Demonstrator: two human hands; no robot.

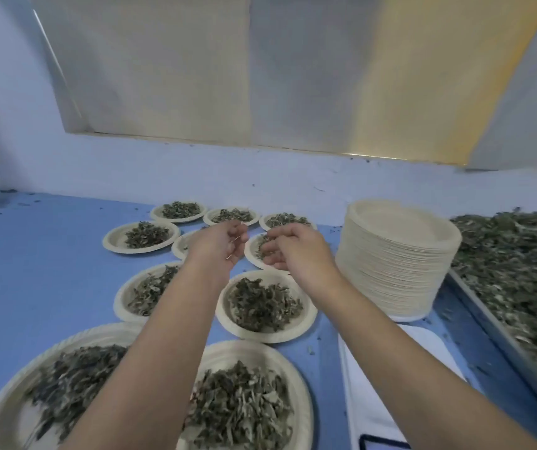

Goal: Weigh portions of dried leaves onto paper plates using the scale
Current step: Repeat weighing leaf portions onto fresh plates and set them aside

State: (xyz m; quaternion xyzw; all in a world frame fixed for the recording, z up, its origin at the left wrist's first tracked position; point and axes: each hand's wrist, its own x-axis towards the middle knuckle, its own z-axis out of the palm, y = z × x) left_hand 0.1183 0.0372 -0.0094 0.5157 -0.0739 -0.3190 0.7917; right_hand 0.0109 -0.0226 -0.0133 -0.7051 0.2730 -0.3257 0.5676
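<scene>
1. Head view, 2 arms stretched out over the filled paper plates [108,243]. The left hand [218,246] has its fingers curled and seems to pinch a thin stem [235,246]. The right hand [296,251] hangs curled; whether it holds anything, I cannot tell.
2. One half-hidden plate [249,254] lies right under the right fingertips, just beside the left hand, so the right hand is nearer.
3. Loose dried leaves [520,271] fill the metal tray [475,306] far right, beyond the stack of empty plates [397,254]. What looks like the white scale [374,401] sits beneath the right forearm. Any top-up looks like a right-hand reach.
</scene>
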